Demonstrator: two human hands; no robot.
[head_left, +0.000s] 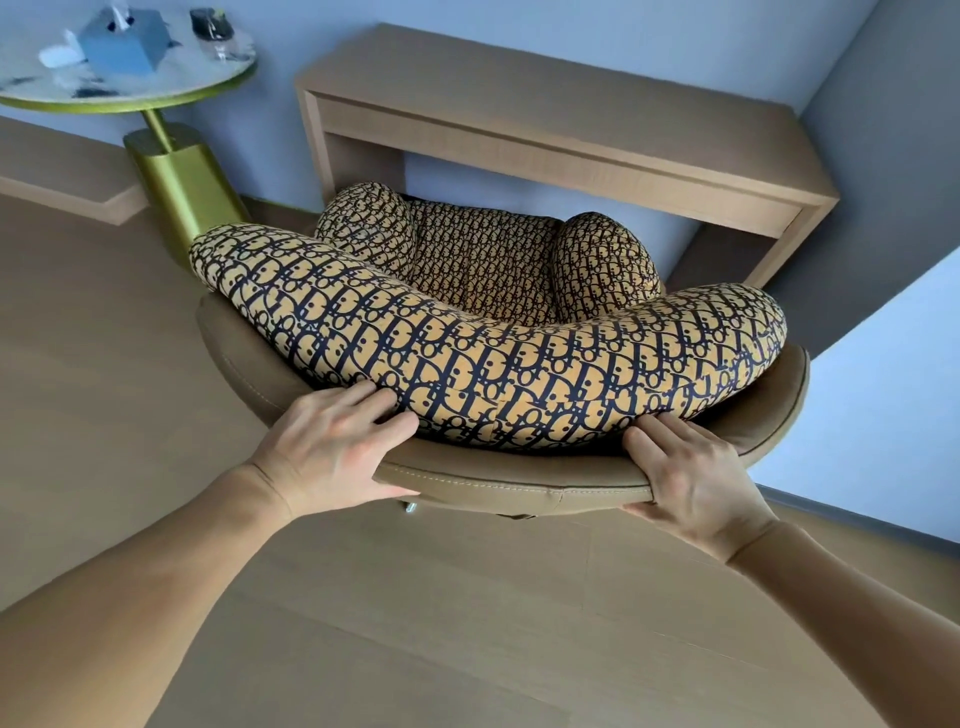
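Note:
A chair with a tan leather back rim (519, 480) and padded cushions (488, 353) in a yellow and dark-blue letter pattern stands in front of me, seen from behind and above. My left hand (332, 449) grips the back rim on its left part, fingers over the top against the cushion, thumb under the rim. My right hand (685, 478) grips the rim on its right part the same way. The seat faces a wooden desk (545, 130) and sits partly under it.
A round side table (130, 98) on a gold pedestal stands at the back left, carrying a blue tissue box (122, 41) and a glass item. Pale walls close in behind and to the right. Wood floor (415, 623) spreads below and to the left.

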